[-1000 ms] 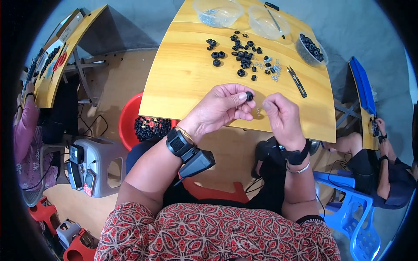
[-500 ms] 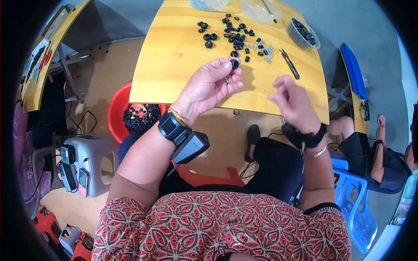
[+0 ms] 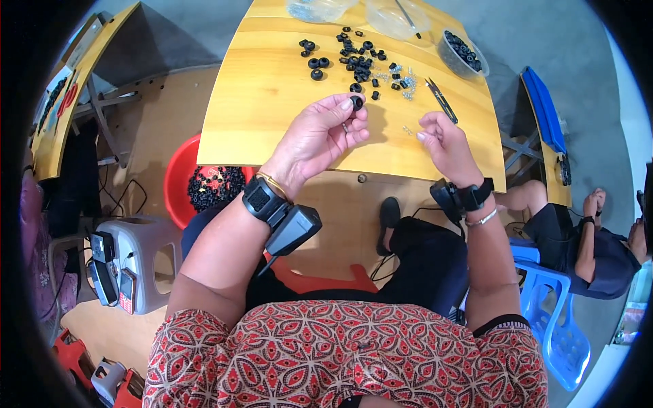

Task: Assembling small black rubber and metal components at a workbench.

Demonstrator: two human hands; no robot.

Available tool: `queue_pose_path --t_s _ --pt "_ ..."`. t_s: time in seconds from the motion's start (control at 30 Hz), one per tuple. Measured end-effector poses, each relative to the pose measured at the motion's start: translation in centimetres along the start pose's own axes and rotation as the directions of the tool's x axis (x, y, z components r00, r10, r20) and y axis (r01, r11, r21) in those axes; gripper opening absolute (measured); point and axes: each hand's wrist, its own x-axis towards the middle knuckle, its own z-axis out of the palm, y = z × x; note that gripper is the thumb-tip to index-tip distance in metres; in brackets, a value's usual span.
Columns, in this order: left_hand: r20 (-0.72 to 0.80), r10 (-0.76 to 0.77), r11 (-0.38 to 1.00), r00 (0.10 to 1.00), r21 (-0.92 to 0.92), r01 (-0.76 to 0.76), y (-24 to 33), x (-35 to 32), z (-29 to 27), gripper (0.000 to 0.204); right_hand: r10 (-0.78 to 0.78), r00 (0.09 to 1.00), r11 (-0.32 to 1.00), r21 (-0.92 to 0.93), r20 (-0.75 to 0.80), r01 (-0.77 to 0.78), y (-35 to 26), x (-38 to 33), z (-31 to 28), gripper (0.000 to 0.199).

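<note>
My left hand (image 3: pixel 321 132) is over the near edge of the yellow wooden table (image 3: pixel 245 129). Its thumb and fingertips pinch a round black grommet-like piece (image 3: pixel 356 103) with a hole in it. To the right, my right hand (image 3: pixel 447 146) has its thumb and curled index finger apart, and I see nothing between them. A few tiny shiny bits (image 3: pixel 407 130) lie on the wood just left of those fingertips. Beyond my hands, loose black pieces (image 3: pixel 357 62) are scattered, with small silvery parts (image 3: pixel 409 84) beside them.
Dark snips (image 3: pixel 442 100) lie right of the parts. A clear tub of black pieces (image 3: pixel 481 69) and clear containers (image 3: pixel 375 15) stand farther back. Below the table's left corner is a red basin (image 3: pixel 175 180) holding small black pieces. A person (image 3: pixel 598 255) sits at right.
My right hand's thumb and index finger have spread apart, and the hand has moved slightly farther over the table. My left hand still pinches the black piece. The whole view has shifted slightly.
</note>
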Motion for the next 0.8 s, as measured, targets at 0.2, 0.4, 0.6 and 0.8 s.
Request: queue_pose_path --t_s 0.2,0.4,0.6,0.8 --pt "0.006 0.003 0.999 1.0 -0.037 -0.002 -0.1 0.1 0.2 0.017 -0.174 0.98 0.957 -0.219 0.091 0.19 -0.7 1.8 0.6 0.009" --pt "-0.012 -0.004 0.998 1.0 -0.057 0.003 0.1 -0.2 0.6 0.019 -0.119 0.993 0.992 -0.054 -0.026 0.117 -1.7 1.7 0.7 0.007" --pt "-0.018 -0.023 0.999 1.0 -0.038 0.023 0.0 -0.4 0.7 0.019 -0.093 0.995 0.938 0.332 -0.026 0.096 -7.1 2.5 0.8 0.005" --pt "-0.078 -0.014 0.999 0.997 -0.031 0.011 0.1 -0.3 1.3 0.017 -0.222 0.975 0.955 0.198 -0.017 0.221 -8.0 3.0 1.2 0.008"
